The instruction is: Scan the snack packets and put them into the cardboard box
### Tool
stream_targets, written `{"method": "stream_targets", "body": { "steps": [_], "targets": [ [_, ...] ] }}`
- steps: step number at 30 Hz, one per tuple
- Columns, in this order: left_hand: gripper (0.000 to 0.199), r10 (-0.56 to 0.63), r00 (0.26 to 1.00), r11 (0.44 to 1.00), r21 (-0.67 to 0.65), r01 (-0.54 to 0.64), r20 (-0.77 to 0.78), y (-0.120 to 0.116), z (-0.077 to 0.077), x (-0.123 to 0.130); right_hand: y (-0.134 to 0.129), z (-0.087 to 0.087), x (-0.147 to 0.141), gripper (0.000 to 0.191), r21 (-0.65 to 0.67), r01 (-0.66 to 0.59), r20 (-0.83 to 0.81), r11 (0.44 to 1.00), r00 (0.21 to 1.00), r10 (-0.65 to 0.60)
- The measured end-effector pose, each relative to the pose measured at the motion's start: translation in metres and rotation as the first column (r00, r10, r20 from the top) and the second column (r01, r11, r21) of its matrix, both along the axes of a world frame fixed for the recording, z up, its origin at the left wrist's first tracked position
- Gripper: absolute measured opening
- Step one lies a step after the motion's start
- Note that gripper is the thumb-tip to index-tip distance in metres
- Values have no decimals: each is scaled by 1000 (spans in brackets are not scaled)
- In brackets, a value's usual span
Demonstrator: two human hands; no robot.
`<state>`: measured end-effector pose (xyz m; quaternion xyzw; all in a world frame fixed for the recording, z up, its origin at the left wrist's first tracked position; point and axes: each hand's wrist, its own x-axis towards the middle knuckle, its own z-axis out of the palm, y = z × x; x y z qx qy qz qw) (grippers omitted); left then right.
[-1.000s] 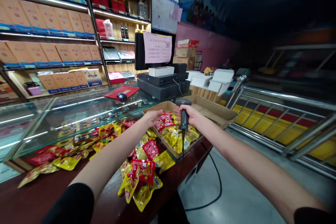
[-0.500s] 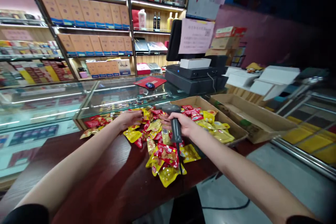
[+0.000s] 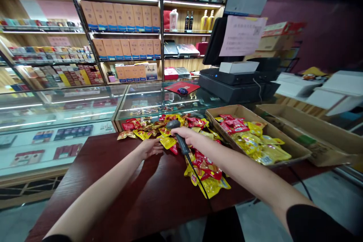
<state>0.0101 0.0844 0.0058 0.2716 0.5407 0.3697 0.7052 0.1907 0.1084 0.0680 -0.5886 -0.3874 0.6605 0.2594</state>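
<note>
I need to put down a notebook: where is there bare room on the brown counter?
Brown counter lies bare between the left forearm and the lower snack packets, with another patch left of that forearm. It's crowded along the glass case, around the scanner, and rightward, where the packet-filled box sits.

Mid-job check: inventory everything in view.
Counter: one, maroon, foreground.
Filled carton: one, brown, right.
Second carton: one, brown, farther right.
Snack packets: many, red and yellow, counter and filled carton.
Scanner: one, dark grey, by packets.
Glass cases: at least two, clear, behind packets.
Mat: one, red, on glass cases.
Mouse: one, dark blue, on mat.
Monitor: one, black, back right.
Notice: one, pale pink, on monitor.
Base unit: one, black, under monitor.
Shelf boxes: many; tan, blue, red; background.
Bottles: several; white, dark, yellow; background.
White boxes: several, right side.
Sleeves: two, black, bottom corners.
Left hand: one, beside packets.
Right hand: one, gripping scanner.
</note>
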Motion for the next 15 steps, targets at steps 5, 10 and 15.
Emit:
{"method": "stream_targets", "body": {
  "steps": [5, 10, 15],
  "targets": [
    [22, 86, 996, 994, 59, -88, 34, 3, -8, 10, -5, -14, -10, 13, 13, -10, -52, 1000, 999, 11],
    [22, 43, 998, 998, 45, -41, -46, 1, -11, -7, -21, -21, -14, 12, 49, 26, -138, 998, 990, -19],
    [38, -17, 997, 996, 89, 9, 80, -12, -5, -17, -46, -10, -11, 11, 80, 68, -289, 994, 956, -42]
  ]
}}
